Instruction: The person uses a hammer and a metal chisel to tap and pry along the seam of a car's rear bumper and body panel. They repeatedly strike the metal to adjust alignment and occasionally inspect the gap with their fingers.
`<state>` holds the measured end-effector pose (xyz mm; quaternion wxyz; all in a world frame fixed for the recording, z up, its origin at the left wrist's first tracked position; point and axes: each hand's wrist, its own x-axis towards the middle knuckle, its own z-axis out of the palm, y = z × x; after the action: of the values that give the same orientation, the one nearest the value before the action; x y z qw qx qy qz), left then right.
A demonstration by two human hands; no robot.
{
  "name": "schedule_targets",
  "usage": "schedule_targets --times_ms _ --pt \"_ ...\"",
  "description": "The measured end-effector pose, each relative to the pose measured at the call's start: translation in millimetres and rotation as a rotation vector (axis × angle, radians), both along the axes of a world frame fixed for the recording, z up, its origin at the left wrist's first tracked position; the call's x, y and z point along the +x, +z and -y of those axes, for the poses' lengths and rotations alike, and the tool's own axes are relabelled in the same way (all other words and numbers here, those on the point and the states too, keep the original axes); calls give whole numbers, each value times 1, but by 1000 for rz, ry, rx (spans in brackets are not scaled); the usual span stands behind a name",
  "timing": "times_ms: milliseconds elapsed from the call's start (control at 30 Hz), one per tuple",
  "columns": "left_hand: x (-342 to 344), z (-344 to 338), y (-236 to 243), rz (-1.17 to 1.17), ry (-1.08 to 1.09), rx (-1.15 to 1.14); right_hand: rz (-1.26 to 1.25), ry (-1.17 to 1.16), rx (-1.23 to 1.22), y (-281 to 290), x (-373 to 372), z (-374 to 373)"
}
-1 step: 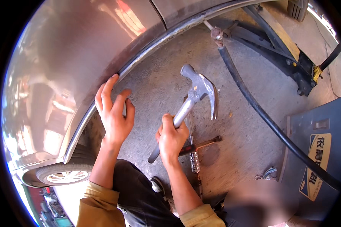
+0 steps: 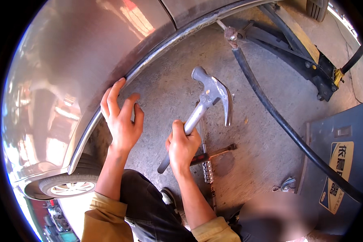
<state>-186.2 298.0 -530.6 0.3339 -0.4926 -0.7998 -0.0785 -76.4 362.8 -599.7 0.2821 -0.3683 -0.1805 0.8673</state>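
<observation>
In my right hand is a claw hammer, gripped around its grey handle. Its metal head points up and away from me, with the curved claw on the right, above the concrete floor. My left hand holds nothing; its fingers are apart and loosely bent. The fingertips rest at the lower edge of a brownish-grey car body panel, beside the worn metal sill. Beyond the hammer, a welding-type clamp on a thick black cable sits against that sill.
A black floor jack stands under the car at the far right. A dark grey machine case is at right. Under my right hand lie a dark-handled tool and a metal bar. A blurred person is at lower right, a wheel at lower left.
</observation>
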Motion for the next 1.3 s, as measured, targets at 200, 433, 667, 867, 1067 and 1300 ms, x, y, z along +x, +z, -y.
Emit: schedule_targets --times_ms 200,433,667,867,1067,1300 --pt "-8 0 -11 -77 48 -65 -4 -2 -24 7 -4 -2" --pt "-6 -4 -11 -86 65 -66 -9 -1 -28 9 -5 -1" --pt "-5 -6 -12 -87 63 -29 -34 -10 14 1 -4 1" --pt "-6 -4 -13 -63 73 -28 -26 10 13 2 -4 2" --pt "-4 -4 -11 -39 73 -37 -21 13 43 2 -3 4" --pt "-4 -3 -11 -37 86 -47 -28 22 58 2 -2 5"
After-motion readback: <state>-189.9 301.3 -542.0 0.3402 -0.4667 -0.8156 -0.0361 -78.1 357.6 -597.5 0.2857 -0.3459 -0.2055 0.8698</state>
